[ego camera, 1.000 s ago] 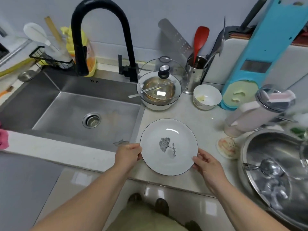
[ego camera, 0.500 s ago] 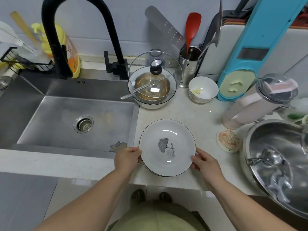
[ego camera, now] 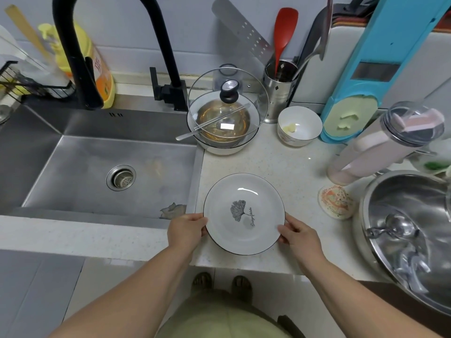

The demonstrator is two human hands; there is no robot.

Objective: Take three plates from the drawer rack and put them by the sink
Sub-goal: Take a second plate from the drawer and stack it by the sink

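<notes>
A white plate (ego camera: 244, 213) with a thin black rim and a grey leaf print sits low on the pale counter (ego camera: 288, 167), just right of the steel sink (ego camera: 97, 167). Whether more plates lie stacked under it I cannot tell. My left hand (ego camera: 186, 228) grips its left edge, thumb over the rim. My right hand (ego camera: 296, 234) grips the right edge the same way. The drawer rack is out of view.
Behind the plate stands a white bowl under a glass lid (ego camera: 227, 111), a small white bowl (ego camera: 299, 129) and a utensil holder (ego camera: 278, 89). A large steel basin (ego camera: 410, 235) fills the right side, with a pink tumbler (ego camera: 380, 145) and a round coaster (ego camera: 336, 202) nearby. A black tap (ego camera: 80, 69) arches over the sink.
The plate has come down and slightly forward onto the counter near its front edge, both hands still on its rim. The view has shifted a little to the right.
</notes>
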